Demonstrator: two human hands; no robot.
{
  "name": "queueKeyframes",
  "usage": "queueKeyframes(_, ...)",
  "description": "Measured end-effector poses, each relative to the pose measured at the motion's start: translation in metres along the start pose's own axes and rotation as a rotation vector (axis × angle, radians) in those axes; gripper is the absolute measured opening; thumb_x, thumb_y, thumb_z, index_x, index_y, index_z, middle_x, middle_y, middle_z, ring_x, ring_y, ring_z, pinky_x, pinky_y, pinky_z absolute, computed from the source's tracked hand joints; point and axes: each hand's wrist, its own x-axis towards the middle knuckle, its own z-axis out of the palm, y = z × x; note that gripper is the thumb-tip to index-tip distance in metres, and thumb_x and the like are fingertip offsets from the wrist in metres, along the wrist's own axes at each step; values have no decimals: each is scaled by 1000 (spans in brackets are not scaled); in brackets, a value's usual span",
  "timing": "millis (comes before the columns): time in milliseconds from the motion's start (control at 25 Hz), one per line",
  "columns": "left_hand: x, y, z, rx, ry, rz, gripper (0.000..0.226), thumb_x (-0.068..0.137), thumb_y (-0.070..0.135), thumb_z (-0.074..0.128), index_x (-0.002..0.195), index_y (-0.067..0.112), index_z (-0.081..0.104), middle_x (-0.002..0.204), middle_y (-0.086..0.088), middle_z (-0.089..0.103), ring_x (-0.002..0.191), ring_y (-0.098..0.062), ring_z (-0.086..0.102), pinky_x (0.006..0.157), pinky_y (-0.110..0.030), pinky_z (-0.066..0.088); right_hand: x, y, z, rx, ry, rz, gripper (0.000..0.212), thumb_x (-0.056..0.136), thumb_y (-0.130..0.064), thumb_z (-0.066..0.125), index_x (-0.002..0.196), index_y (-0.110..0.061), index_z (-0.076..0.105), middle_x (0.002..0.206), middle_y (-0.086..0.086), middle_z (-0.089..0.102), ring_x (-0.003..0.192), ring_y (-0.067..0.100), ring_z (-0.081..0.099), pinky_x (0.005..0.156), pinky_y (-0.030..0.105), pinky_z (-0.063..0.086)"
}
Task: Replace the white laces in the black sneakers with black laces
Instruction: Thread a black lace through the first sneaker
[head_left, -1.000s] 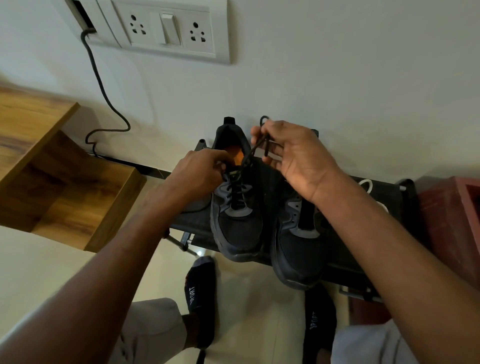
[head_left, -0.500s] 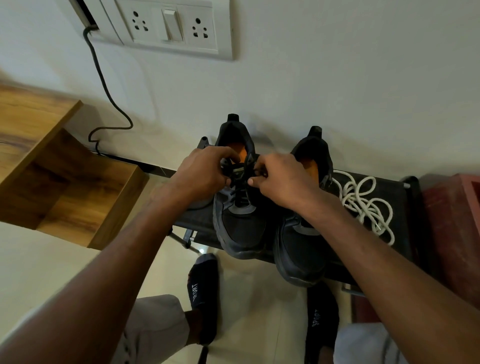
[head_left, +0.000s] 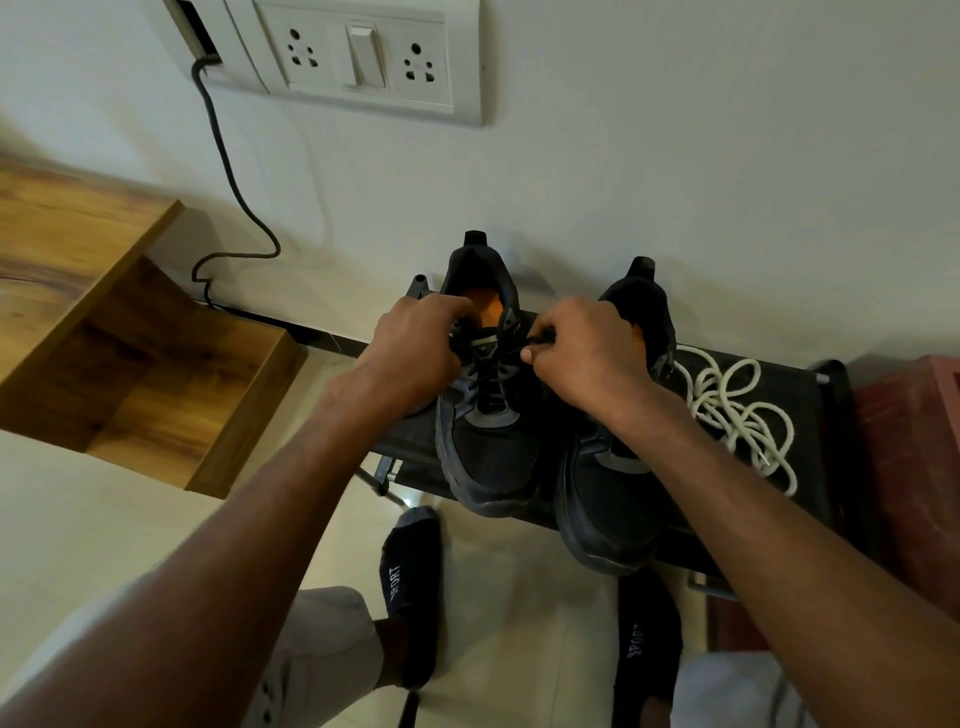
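Two black sneakers stand side by side on a black shoe rack (head_left: 810, 395), toes toward me. The left sneaker (head_left: 488, 447) carries a black lace (head_left: 488, 379) threaded through its eyelets. My left hand (head_left: 410, 353) grips the left side of its collar at the top eyelets. My right hand (head_left: 587, 353) pinches the black lace end at the top right eyelet. The right sneaker (head_left: 608, 509) lies partly under my right forearm. A loose pile of white laces (head_left: 737, 415) rests on the rack to the right of the sneakers.
A wooden shelf unit (head_left: 140, 358) stands to the left. On the wall above are a socket panel (head_left: 363, 57) and a black cable (head_left: 228, 182). A red box (head_left: 914, 467) sits right of the rack. My socked feet (head_left: 410, 587) stand on the tiled floor below.
My right hand came down from a raised pull on the black lace to the top eyelets of the left sneaker. The white laces, hidden before, now show.
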Motion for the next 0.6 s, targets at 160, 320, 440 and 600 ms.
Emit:
queueKeyframes(160, 5, -1, -10, -109, 207, -113, 30, 95, 28, 71, 124, 20, 68, 106, -6, 66, 94, -21, 58, 75, -30, 38, 6, 1, -20, 723, -106, 142, 6, 93, -18, 77, 96, -13, 79, 85, 0, 80, 74, 10, 70, 62, 23, 49)
queueKeyframes(320, 6, -1, -16, -401, 292, -192, 21, 98, 41, 66, 100, 22, 73, 77, 2, 66, 72, -13, 62, 61, -27, 42, 8, 1, -33, 997, -38, 143, 12, 91, -17, 79, 99, -9, 80, 74, -4, 72, 60, 5, 64, 60, 19, 48)
queueKeyframes(440, 3, 8, -18, -710, 177, -150, 31, 103, 45, 59, 103, 17, 74, 81, -5, 76, 75, -16, 71, 73, -35, 56, 10, 1, -38, 1244, -259, 96, 14, 97, -21, 71, 109, -13, 75, 87, 1, 72, 72, 14, 64, 68, 29, 46)
queueKeyframes(600, -3, 22, -27, -1095, 3, -70, 48, 107, 48, 46, 115, 10, 73, 101, -16, 75, 91, -25, 76, 81, -30, 60, 9, 0, -39, 1172, -268, -25, 22, 100, -17, 65, 120, -10, 71, 101, 8, 77, 84, 21, 70, 68, 30, 45)
